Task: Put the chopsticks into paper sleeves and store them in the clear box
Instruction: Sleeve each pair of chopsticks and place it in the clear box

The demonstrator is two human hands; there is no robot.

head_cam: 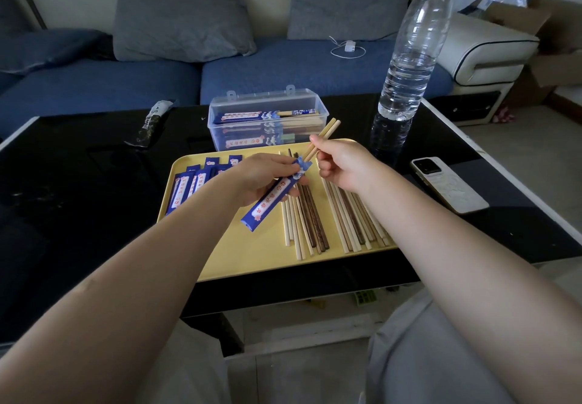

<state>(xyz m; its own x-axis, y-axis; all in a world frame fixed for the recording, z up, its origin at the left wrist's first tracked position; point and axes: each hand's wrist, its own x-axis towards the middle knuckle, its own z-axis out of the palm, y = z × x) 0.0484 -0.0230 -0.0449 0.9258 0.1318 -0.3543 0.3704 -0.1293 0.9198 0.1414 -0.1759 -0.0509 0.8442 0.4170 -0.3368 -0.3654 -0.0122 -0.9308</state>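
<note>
Gripping blue paper sleeve (273, 196) in left hand (261, 180), right hand (341, 164) pinching light chopstick pair (324, 139) half inside sleeve mouth, clear box (267, 121) at 12 o'clock beyond yellow tray (252, 255)

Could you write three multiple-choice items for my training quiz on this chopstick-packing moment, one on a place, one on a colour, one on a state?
1. Where does the clear box stand?
A. on the sofa
B. on the black table, behind the yellow tray
C. on the floor

2. What colour is the paper sleeve in the left hand?
A. blue
B. green
C. red

3. How far are the held chopsticks in?
A. fully sleeved
B. partly in, ends sticking out
C. not touching the sleeve

Answers: 1 B, it sits past the tray's far edge. 2 A, blue with a white label. 3 B, the right hand pinches their exposed ends.
</note>
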